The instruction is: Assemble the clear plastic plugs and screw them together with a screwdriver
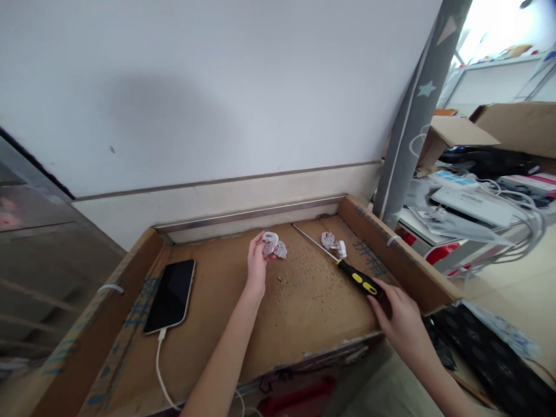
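My left hand (258, 263) is closed on a small white and clear plastic piece that looks like a power plug (270, 238). A second clear piece (281, 249) is right beside it, against the fingertips; I cannot tell whether the two are joined. At the right, a long screwdriver (357, 278) with a black and yellow handle lies at a slant, its tip pointing toward the back. Thumb and fingers of my right hand (397, 310) grip the end of its handle. Near the shaft are a clear plug piece (328, 239) and a white plug piece (340, 249).
The cardboard work surface (226, 289) has raised sides. A phone (170, 296) with a white cable (160, 365) lies at the left. A small metal bit (279, 278) rests near the middle. A grey post (402, 145) and a cluttered shelf (460, 231) stand at the right.
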Available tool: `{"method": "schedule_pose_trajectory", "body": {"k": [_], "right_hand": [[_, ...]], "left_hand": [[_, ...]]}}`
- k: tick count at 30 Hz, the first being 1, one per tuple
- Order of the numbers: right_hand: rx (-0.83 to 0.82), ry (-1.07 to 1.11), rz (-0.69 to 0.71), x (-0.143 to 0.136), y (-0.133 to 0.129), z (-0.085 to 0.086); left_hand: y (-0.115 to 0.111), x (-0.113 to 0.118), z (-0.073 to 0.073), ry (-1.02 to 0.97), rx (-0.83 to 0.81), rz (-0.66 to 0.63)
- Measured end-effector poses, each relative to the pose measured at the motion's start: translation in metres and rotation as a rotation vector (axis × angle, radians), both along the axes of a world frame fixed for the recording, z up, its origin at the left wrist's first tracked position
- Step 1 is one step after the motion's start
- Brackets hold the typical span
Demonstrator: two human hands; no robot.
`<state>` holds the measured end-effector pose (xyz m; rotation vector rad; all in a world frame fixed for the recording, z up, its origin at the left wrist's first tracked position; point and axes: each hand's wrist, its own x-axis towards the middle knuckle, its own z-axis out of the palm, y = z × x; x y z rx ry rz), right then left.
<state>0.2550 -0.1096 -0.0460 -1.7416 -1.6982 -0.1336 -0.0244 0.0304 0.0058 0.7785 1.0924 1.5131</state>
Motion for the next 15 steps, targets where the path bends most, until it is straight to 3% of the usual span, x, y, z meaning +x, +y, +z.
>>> {"method": "schedule_pose_trajectory", "body": {"k": [2, 5, 7, 8, 10, 12, 15], "right_hand": [[0.029, 0.023, 0.050, -0.008, 0.002, 0.013], [0.159, 0.063, 0.065, -0.030, 0.002, 0.055], [0.433, 0.137, 0.092, -0.046, 0.001, 0.092], [0.549, 0.224, 0.107, -0.054, 0.002, 0.109], [0.694, 0.615, 0.216, -0.069, 0.005, 0.138], [0.645, 0.961, 0.403, -0.082, 0.009, 0.157], [0.487, 1.148, 0.595, -0.095, 0.013, 0.170]], "left_hand": [[-0.001, -0.001, 0.000, 0.047, 0.014, 0.017], [0.000, -0.003, -0.001, 0.087, 0.046, 0.035], [0.001, -0.004, -0.002, 0.089, 0.054, 0.042], [0.001, -0.004, -0.002, 0.086, 0.052, 0.043], [0.001, -0.002, -0.003, 0.083, 0.033, 0.049], [0.001, -0.001, -0.003, 0.089, 0.014, 0.054], [0.001, -0.002, -0.002, 0.110, 0.010, 0.050]]}}
